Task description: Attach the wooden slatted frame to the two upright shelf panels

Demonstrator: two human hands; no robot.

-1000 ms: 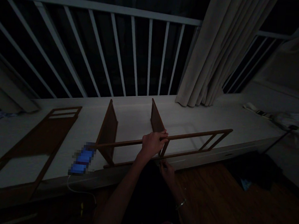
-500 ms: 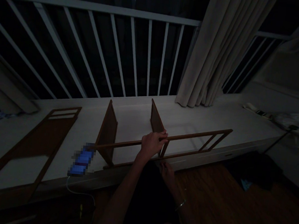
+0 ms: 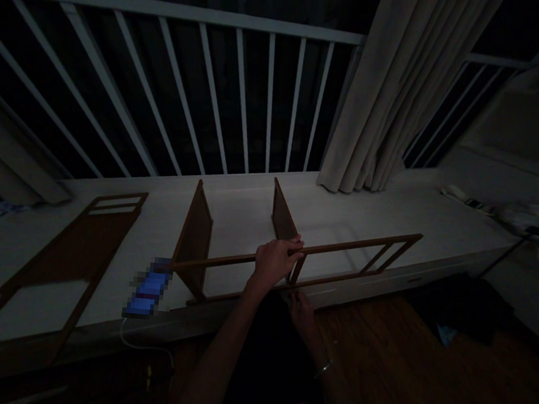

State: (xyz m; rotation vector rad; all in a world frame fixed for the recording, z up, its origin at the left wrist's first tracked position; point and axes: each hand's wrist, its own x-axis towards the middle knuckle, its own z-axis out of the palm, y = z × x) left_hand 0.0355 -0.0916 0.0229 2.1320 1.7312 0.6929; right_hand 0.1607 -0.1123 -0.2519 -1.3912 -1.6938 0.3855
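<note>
A brown wooden frame with two upright panels, a left panel and a middle panel, stands on the white ledge. My left hand is closed over its upper rail where the middle panel joins. Just below, my right hand has its fingers drawn together against the lower rail near the same joint. Whatever they pinch is too dark and small to make out. Flat on the ledge at the left lies another wooden frame with a solid panel and slats.
A blurred-out phone-like device with a white cable lies by the frame's left end. Behind the ledge run a white railing and a beige curtain. Dark cloth lies on the wooden floor at right.
Almost nothing differs. Both hands keep their places on the frame, and the view has shifted very slightly.
</note>
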